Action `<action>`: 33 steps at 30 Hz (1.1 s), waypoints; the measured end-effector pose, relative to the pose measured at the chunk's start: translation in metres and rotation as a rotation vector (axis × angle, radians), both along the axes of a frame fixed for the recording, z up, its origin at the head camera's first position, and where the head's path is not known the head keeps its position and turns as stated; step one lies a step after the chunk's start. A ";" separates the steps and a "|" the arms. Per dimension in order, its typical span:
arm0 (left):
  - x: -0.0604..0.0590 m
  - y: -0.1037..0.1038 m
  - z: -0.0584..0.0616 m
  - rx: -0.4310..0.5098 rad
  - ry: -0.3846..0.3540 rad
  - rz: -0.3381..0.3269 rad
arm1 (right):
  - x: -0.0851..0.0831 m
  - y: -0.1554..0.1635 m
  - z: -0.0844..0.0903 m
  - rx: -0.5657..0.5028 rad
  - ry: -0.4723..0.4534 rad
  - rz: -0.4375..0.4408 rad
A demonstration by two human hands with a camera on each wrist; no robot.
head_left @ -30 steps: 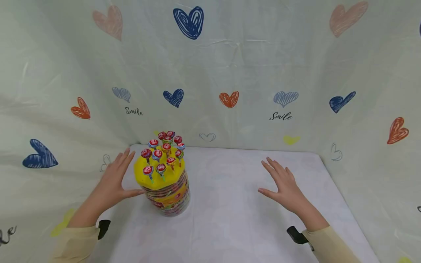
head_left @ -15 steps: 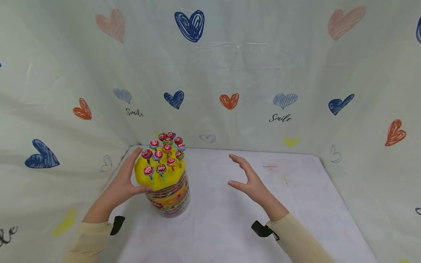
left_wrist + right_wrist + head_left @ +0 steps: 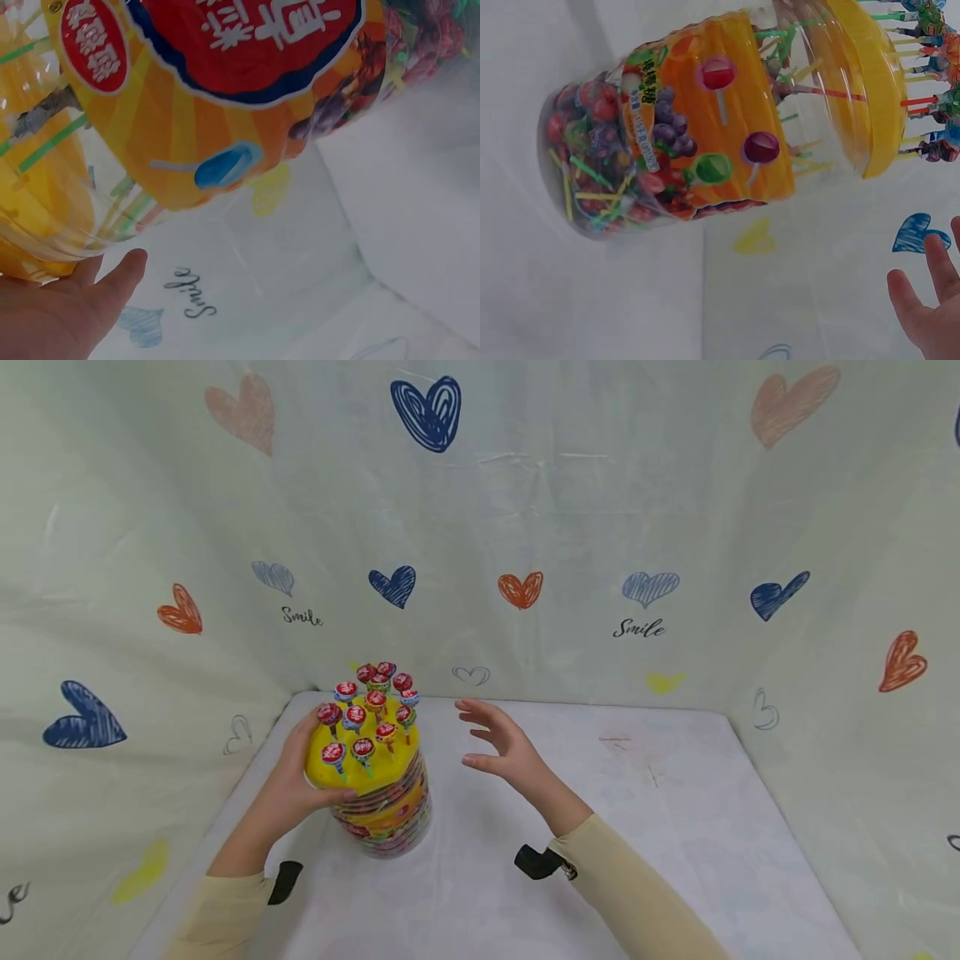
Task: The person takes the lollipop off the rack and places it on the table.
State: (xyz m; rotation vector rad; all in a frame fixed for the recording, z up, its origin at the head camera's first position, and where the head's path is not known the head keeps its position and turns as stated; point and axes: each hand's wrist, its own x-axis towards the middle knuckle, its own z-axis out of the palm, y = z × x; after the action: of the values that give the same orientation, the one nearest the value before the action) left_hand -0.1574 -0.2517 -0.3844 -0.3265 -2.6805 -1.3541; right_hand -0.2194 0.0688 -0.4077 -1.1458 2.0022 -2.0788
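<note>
White tabletop [image 3: 675, 827], lollipop jar [image 3: 378, 793] in left hand [image 3: 300, 777] grip, right hand [image 3: 506, 752] near

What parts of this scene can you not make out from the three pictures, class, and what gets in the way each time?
- Left hand fingers: head view, hidden behind the lollipop jar.
- Jar label text: left wrist view, cut off by the top edge.
- Right hand: right wrist view, only fingertips show at the corner edge.
- Lollipops in the lid: head view, wrapper print too small to read.

Lollipop jar [image 3: 378, 797] on table [image 3: 637, 827], far-left
</note>
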 end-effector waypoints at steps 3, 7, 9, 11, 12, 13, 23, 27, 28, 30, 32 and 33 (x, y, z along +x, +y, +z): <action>-0.001 0.000 -0.003 0.014 0.001 0.011 | -0.009 -0.009 0.004 -0.010 -0.037 0.038; -0.001 0.000 -0.005 0.020 0.006 0.020 | -0.017 -0.019 0.012 -0.011 -0.064 0.086; -0.002 0.001 -0.006 0.016 0.012 0.023 | -0.021 -0.023 0.016 -0.010 -0.076 0.104; -0.003 0.001 -0.007 0.015 0.017 0.024 | -0.025 -0.027 0.020 -0.010 -0.089 0.128; -0.003 0.001 -0.008 0.013 0.020 0.025 | -0.027 -0.029 0.022 -0.008 -0.093 0.140; -0.003 0.001 -0.008 0.013 0.021 0.027 | -0.030 -0.031 0.023 -0.010 -0.100 0.157; -0.003 -0.001 -0.009 0.004 0.018 0.022 | -0.047 -0.046 0.032 0.028 -0.136 0.259; -0.003 -0.003 -0.011 0.003 0.029 0.019 | -0.051 -0.052 0.036 0.065 -0.136 0.261; -0.004 -0.003 -0.011 0.004 0.029 0.018 | -0.052 -0.053 0.037 0.069 -0.138 0.262; -0.004 -0.003 -0.011 0.010 0.025 0.015 | -0.053 -0.055 0.039 0.070 -0.140 0.266; -0.004 -0.002 -0.010 0.013 0.020 0.014 | -0.054 -0.056 0.039 0.063 -0.141 0.273; -0.004 -0.002 -0.010 0.013 0.016 0.014 | -0.054 -0.056 0.040 0.060 -0.140 0.276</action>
State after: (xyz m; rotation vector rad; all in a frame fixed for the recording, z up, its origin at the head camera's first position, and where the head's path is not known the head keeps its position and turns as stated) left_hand -0.1611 -0.2537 -0.3940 -0.3151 -2.6545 -1.3588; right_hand -0.2737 0.0129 -0.3679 -1.1553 1.7220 -1.8934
